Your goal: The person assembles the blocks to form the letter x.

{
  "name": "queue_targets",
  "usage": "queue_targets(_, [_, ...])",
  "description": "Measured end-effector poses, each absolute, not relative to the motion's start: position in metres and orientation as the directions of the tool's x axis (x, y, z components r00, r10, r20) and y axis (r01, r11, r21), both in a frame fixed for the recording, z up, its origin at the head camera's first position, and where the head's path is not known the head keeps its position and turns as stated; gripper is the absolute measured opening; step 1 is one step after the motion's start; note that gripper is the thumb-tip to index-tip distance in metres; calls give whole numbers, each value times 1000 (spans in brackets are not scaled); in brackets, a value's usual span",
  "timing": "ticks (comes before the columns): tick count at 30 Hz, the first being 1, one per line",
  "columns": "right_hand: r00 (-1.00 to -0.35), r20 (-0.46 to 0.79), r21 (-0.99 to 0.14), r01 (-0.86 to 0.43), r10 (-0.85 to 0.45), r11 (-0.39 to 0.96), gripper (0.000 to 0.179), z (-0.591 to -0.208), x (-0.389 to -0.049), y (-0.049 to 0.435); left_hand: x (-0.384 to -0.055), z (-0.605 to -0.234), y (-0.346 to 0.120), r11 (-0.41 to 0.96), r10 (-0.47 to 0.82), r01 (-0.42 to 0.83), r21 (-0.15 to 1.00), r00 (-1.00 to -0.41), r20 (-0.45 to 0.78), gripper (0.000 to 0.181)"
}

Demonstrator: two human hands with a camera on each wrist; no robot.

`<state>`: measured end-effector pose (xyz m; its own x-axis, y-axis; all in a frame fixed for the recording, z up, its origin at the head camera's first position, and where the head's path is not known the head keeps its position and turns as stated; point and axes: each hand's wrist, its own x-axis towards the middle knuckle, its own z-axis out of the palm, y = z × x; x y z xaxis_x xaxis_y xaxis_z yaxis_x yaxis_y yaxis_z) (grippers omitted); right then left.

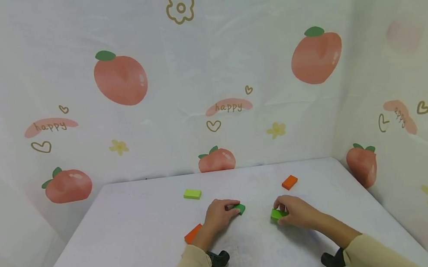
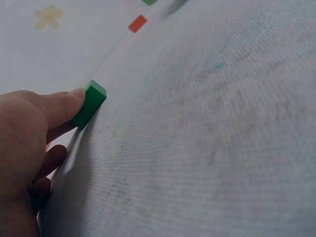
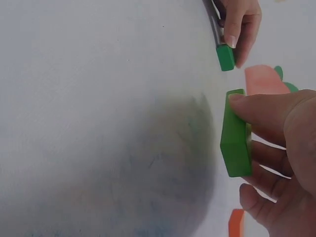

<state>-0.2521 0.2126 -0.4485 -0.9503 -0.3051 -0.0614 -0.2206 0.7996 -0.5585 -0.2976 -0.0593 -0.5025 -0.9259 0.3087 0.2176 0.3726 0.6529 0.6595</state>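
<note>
Between thumb and fingers, my left hand (image 1: 219,216) pinches a dark green block (image 1: 240,208) at the middle of the table. In the left wrist view that block (image 2: 91,103) sits low against the white cloth. To the right, my right hand (image 1: 298,212) pinches a lighter green block (image 1: 276,215). The right wrist view shows this block (image 3: 236,136) held by the thumb on one side and fingers behind, with a shadow on the cloth beside it. A gap separates the two held blocks. An orange block (image 1: 193,234) lies beside the left wrist, partly hidden by the forearm.
A yellow-green block (image 1: 192,194) lies toward the back, left of centre. Another orange block (image 1: 289,182) lies at the back right. The white table (image 1: 130,229) meets a printed curtain (image 1: 167,138) at its far edge, and more curtain stands along the right side.
</note>
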Motion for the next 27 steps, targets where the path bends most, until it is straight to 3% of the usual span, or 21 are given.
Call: queue_targets(27, [-927, 184, -527, -373, -326, 763, 33, -471, -265, 191, -295, -502, -58, 652, 296, 367, 664, -929, 224, 25])
